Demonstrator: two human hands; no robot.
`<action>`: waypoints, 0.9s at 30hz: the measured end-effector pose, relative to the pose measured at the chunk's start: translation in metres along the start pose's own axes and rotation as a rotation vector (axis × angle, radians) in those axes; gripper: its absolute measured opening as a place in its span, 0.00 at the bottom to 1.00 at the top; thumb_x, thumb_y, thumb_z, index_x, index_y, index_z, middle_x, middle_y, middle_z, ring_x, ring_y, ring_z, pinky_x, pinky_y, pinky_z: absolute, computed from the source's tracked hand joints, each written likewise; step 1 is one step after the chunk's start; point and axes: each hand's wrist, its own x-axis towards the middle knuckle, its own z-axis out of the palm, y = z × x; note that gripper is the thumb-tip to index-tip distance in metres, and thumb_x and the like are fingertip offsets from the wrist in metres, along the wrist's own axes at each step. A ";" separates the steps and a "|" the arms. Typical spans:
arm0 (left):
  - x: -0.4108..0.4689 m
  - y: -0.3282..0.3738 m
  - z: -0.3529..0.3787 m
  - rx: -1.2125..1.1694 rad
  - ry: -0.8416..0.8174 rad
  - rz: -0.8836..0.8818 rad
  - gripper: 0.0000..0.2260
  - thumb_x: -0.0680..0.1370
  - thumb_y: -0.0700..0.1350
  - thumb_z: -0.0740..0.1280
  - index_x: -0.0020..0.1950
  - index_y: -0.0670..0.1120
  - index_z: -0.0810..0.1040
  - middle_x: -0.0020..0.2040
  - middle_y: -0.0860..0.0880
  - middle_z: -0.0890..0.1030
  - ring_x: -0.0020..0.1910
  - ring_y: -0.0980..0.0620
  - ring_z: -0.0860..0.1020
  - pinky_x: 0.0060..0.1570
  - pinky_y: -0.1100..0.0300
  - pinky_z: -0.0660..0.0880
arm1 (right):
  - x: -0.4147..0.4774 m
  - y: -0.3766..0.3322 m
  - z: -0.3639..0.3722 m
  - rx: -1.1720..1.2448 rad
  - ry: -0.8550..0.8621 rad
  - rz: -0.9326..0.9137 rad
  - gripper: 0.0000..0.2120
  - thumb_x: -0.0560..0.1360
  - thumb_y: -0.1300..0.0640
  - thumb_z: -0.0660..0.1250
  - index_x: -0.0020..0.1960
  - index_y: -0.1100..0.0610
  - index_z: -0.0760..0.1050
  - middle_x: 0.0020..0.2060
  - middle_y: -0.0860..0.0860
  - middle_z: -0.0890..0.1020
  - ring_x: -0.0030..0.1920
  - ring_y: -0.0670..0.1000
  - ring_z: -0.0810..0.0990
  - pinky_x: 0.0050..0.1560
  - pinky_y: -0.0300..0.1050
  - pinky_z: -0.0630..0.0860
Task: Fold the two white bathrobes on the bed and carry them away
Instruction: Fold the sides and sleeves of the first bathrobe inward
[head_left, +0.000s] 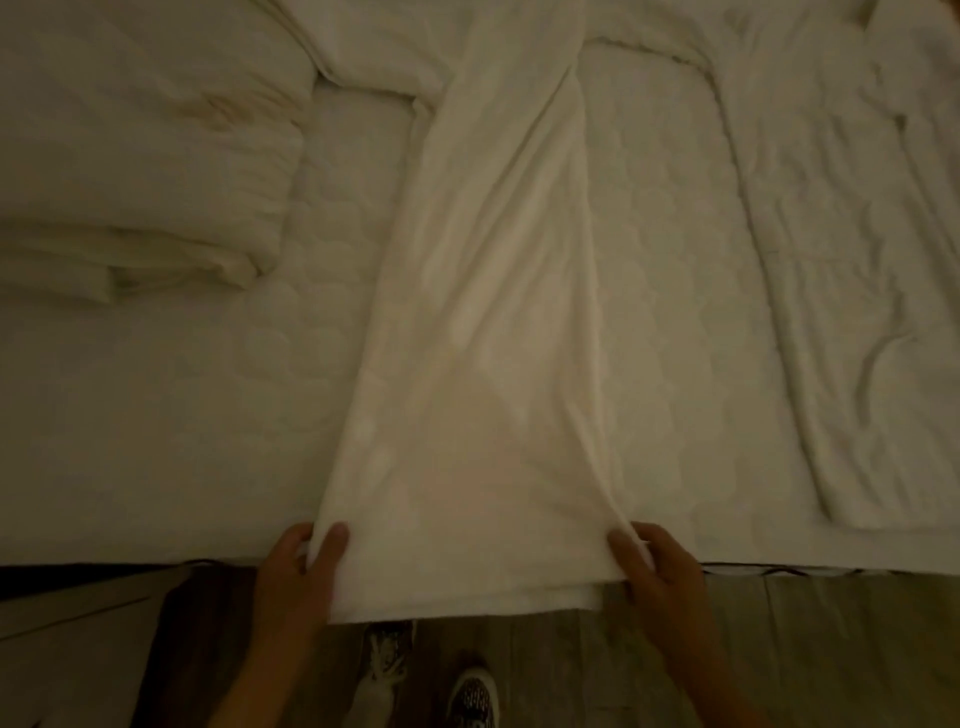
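Observation:
A white bathrobe (488, 322) lies stretched out as a long narrow strip across the middle of the bed (156, 415), its near end hanging over the bed's front edge. My left hand (306, 566) pinches the near left corner of that strip, thumb on top. At the near right corner, my right hand (654, 566) grips the cloth the same way. A second white cloth piece (857, 291), possibly the other bathrobe, lies wrinkled and flat along the right side of the bed.
A folded white duvet or pillow pile (140, 171) sits at the far left of the bed. Bunched white bedding (395, 47) lies along the far edge. Wooden floor (831, 649) and my shoes (470, 696) show below the bed edge.

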 end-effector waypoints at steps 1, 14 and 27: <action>-0.004 -0.001 -0.002 0.014 0.010 0.022 0.10 0.78 0.51 0.71 0.51 0.45 0.79 0.46 0.45 0.82 0.45 0.44 0.80 0.44 0.50 0.77 | -0.002 0.009 -0.008 -0.010 0.004 0.009 0.04 0.78 0.53 0.69 0.46 0.52 0.80 0.36 0.48 0.84 0.38 0.48 0.82 0.37 0.47 0.79; 0.033 0.078 0.024 0.150 -0.173 0.014 0.31 0.76 0.64 0.67 0.72 0.47 0.70 0.59 0.50 0.76 0.53 0.49 0.76 0.52 0.56 0.73 | 0.043 -0.027 0.003 -0.193 0.293 0.057 0.20 0.79 0.42 0.64 0.63 0.55 0.74 0.47 0.50 0.81 0.44 0.52 0.81 0.49 0.51 0.79; -0.009 0.051 0.043 0.131 -0.155 -0.027 0.16 0.74 0.62 0.70 0.46 0.50 0.78 0.45 0.51 0.82 0.49 0.44 0.81 0.51 0.51 0.77 | 0.039 -0.014 -0.020 -0.165 0.041 0.352 0.21 0.81 0.45 0.62 0.58 0.61 0.81 0.55 0.64 0.82 0.58 0.64 0.79 0.59 0.53 0.73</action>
